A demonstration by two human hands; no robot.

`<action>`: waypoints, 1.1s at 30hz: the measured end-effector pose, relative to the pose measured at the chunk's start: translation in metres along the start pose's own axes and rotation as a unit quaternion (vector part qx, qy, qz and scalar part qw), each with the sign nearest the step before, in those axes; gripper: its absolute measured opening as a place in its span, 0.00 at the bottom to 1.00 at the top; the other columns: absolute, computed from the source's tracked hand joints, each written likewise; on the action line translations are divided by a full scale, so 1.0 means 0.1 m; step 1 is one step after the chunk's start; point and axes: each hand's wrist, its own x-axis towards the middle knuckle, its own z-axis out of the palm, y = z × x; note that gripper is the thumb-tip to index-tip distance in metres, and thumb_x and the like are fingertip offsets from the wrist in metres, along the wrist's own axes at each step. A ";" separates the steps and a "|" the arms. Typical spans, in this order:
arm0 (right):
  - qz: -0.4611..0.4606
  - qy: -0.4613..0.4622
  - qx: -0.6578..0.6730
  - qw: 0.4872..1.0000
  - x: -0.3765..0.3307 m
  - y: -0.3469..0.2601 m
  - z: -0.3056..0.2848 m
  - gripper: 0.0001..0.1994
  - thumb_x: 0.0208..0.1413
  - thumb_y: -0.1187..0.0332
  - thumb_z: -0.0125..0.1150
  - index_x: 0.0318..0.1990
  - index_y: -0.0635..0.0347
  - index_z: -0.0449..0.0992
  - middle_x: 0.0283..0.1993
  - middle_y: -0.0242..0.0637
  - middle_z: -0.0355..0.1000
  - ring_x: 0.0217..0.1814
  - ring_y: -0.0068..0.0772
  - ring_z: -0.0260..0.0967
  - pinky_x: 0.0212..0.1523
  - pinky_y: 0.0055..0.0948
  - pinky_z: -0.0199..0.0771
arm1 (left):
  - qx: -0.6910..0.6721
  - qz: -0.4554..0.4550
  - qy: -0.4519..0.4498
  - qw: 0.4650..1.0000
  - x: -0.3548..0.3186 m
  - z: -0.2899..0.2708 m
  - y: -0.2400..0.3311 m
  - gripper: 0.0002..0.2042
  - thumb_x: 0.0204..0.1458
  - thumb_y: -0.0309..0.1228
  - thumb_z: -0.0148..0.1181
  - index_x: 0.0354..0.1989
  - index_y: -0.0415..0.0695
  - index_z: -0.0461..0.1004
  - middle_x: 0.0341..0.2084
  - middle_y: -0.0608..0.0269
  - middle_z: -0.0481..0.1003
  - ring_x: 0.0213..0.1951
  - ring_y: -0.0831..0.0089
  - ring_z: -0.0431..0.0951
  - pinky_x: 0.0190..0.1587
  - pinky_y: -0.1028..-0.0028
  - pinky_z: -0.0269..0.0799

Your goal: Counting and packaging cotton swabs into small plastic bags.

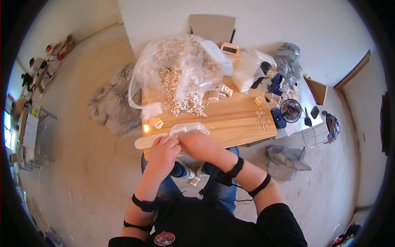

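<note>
At the table's near edge my left hand (163,152) and my right hand (198,145) meet, fingers bent and pressed together. Just beyond the right hand a small clear plastic bag (190,128) with whitish contents sticks out, and its near end is in that hand's grip. What the left fingers pinch is hidden. Beside them a flat white strip (146,143) with a rounded end juts left over the edge. Loose cotton swabs (179,92) spill towards me from a large clear bag (144,57). Small yellow-and-white cards (156,122) lie left of the hands.
Small swab packs (220,91) lie mid-table, and stray swabs (261,118) at its right. A side table holds a black fan (291,110). Grey sacks (119,101) sit on the floor at left, a grey bag (286,161) at right. Other people (39,66) work far left.
</note>
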 end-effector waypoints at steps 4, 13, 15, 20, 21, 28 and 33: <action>0.011 -0.030 0.037 0.999 -0.04 0.01 0.00 0.08 0.52 0.66 0.59 0.37 0.59 0.73 0.34 0.44 0.73 0.38 0.50 0.72 0.38 0.43 0.71 | -0.011 -0.015 -0.084 0.996 -0.03 0.02 -0.04 0.03 0.41 0.24 0.53 0.26 0.44 0.69 0.32 0.63 0.73 0.42 0.64 0.73 0.49 0.64 0.65; 0.207 0.299 0.110 0.925 0.08 1.92 -0.37 0.07 0.52 0.71 0.57 0.40 0.59 0.74 0.36 0.45 0.74 0.39 0.49 0.72 0.40 0.41 0.72 | -0.043 -0.041 -0.099 0.993 0.19 0.00 0.16 0.17 0.37 0.27 0.68 0.39 0.47 0.74 0.41 0.63 0.76 0.44 0.65 0.75 0.53 0.61 0.61; 0.227 0.310 0.068 0.921 0.08 2.54 -0.22 0.10 0.52 0.71 0.57 0.43 0.58 0.72 0.40 0.46 0.74 0.41 0.51 0.72 0.41 0.42 0.72 | -0.020 -0.046 -0.102 0.994 0.17 0.10 0.14 0.14 0.37 0.26 0.66 0.37 0.48 0.75 0.42 0.66 0.77 0.43 0.68 0.75 0.51 0.62 0.60; 0.342 0.176 -0.028 0.922 0.14 3.37 -0.04 0.28 0.48 0.76 0.54 0.60 0.62 0.58 0.60 0.52 0.62 0.60 0.53 0.61 0.58 0.46 0.64 | 0.037 -0.054 -0.104 0.992 0.13 0.15 0.04 0.05 0.42 0.26 0.60 0.29 0.47 0.76 0.37 0.67 0.79 0.41 0.71 0.77 0.47 0.64 0.62; 0.337 0.183 -0.026 0.923 0.14 3.49 0.02 0.28 0.48 0.76 0.54 0.60 0.62 0.58 0.60 0.52 0.62 0.60 0.53 0.61 0.58 0.46 0.64 | 0.027 -0.053 -0.114 0.992 0.12 0.16 0.02 0.04 0.42 0.27 0.60 0.28 0.46 0.76 0.36 0.67 0.79 0.40 0.71 0.77 0.47 0.64 0.63; 0.305 0.187 -0.181 0.916 0.04 3.50 0.26 0.25 0.48 0.72 0.55 0.57 0.61 0.62 0.55 0.48 0.66 0.60 0.52 0.62 0.59 0.43 0.62 | 0.027 -0.058 -0.094 0.994 0.08 0.21 0.02 0.04 0.42 0.28 0.60 0.27 0.46 0.77 0.32 0.66 0.80 0.35 0.70 0.79 0.43 0.64 0.65; 0.314 0.202 -0.140 0.917 -0.31 3.05 0.36 0.16 0.51 0.70 0.54 0.49 0.61 0.66 0.46 0.45 0.72 0.51 0.51 0.68 0.51 0.47 0.66 | 0.042 -0.061 -0.091 0.993 0.11 0.26 0.02 0.03 0.43 0.29 0.61 0.27 0.46 0.77 0.32 0.65 0.80 0.34 0.70 0.79 0.43 0.64 0.64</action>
